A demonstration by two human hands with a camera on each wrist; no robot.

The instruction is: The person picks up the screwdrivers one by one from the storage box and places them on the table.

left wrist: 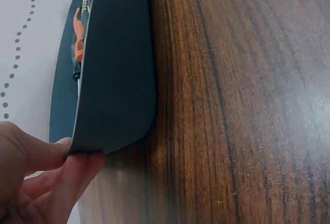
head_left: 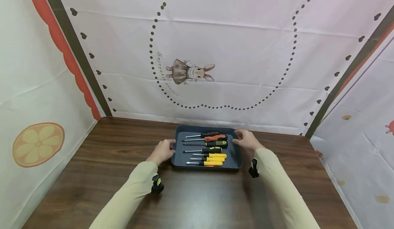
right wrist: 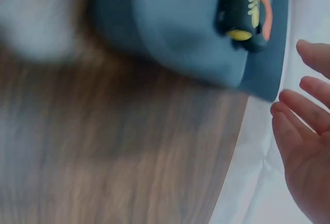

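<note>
A dark blue-grey tray [head_left: 237, 153] lies on the table near its back edge. Several screwdrivers rest in it side by side, among them an orange-handled screwdriver [head_left: 215, 138], a black screwdriver with yellow dots [head_left: 217, 144] and yellow-handled ones in front. My left hand [head_left: 163, 151] pinches the tray's left rim, thumb inside and fingers under the outer wall, as the left wrist view shows. At the tray's right back corner is my right hand [right wrist: 304, 126], its fingers parted and not closed round the rim. Whether a fingertip touches the corner I cannot tell.
The brown wood-grain table [head_left: 197, 194] extends around the tray. Behind it hangs a white printed cloth [head_left: 231, 68] with a rabbit figure, close to the tray's back rim. Similar cloths stand at the left [head_left: 40, 194] and right [head_left: 363, 147].
</note>
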